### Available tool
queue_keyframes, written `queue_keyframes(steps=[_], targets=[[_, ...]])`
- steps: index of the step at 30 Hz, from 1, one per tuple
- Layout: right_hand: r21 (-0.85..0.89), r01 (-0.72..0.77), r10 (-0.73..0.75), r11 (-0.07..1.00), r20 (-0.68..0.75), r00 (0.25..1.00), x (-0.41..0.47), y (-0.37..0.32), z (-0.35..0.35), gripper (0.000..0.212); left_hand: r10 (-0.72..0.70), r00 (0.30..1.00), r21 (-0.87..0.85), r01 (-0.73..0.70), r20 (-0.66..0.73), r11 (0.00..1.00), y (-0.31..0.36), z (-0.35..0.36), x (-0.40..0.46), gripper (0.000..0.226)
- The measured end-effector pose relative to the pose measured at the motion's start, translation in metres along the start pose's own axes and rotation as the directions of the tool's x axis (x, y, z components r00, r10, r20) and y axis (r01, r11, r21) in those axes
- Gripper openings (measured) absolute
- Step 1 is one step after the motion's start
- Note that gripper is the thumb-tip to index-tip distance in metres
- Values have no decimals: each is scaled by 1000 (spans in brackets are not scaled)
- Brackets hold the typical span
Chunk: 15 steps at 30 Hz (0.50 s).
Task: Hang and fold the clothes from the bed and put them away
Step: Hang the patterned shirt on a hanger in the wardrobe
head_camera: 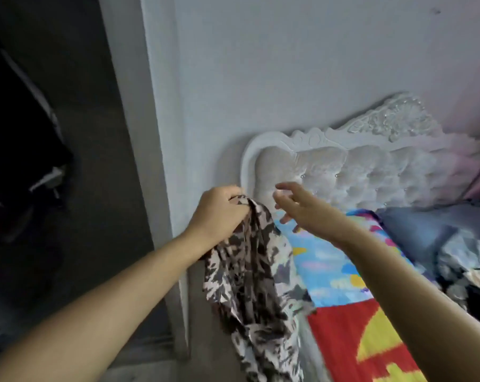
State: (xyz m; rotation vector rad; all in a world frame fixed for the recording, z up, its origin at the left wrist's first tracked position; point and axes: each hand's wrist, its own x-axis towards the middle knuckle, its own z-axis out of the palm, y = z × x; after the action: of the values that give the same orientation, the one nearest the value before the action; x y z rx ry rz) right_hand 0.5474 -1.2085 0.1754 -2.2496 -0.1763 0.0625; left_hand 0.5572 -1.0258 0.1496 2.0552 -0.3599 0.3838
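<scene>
Left hand (219, 213): centre of the frame, just left of the headboard's edge; fingers curled tight, bunching the top of a patterned garment in the fist.
Patterned garment (249, 285): brown, black and white print; gathered at the left hand's fingers and hanging straight down from the grip toward the lower centre of the frame. All of the cloth lies below and slightly right of the fist; the lower end runs off the bottom edge. It hangs along the left side of the bed, partly over the bright cover.
Right hand (299, 208): just right of the left hand, at the same height; fingers spread and loosely bent, holding nothing. Fingertips point left toward the bunched top of the garment, close to it but apart.
Bright cover (340, 271): blue print with a red and yellow part below, lower right of the frame, lying under the right forearm.
Headboard (357, 172): white, tufted, carved top, centre right, against the wall.
Clothes pile (464, 260): blue-grey and dark fabrics, crumpled, far right edge, well apart from both hands; single pieces cannot be told.
Wall (260, 64): pale, upper centre.
Dark opening (40, 161): left third of the frame; contents too dim to tell.
</scene>
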Motion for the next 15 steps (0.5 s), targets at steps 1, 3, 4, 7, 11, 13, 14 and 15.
queue_keyframes(steps=[1,3,4,7,11,13,14,15], targets=[[-36,74,-73,997,29,997,-2,-16,20,44,-10,1000,35,10,-13,999,-3,-18,-5,41],[-203,192,-179,960,82,980,-8,-38,49,51,-28,999,83,29,-20,996,-8,-41,-10,39],[-278,244,-219,929,118,969,-11,-53,68,49,-39,999,114,43,-35,993,-13,-59,-15,41],[-354,302,-252,885,181,951,-18,-101,132,26,-105,991,165,118,-83,979,-34,-124,-33,44],[-392,283,-243,875,149,959,-6,-160,230,32,-116,984,249,146,-132,957,-70,-217,-65,42],[-388,241,-202,890,138,970,7,-185,267,27,-116,981,287,157,-157,945,-90,-266,-78,41],[-393,227,-188,891,136,973,14,-194,282,22,-124,977,317,175,-172,932,-102,-292,-86,41],[-407,215,-178,888,126,976,20,-201,292,18,-142,972,338,199,-188,920,-113,-316,-92,41]])
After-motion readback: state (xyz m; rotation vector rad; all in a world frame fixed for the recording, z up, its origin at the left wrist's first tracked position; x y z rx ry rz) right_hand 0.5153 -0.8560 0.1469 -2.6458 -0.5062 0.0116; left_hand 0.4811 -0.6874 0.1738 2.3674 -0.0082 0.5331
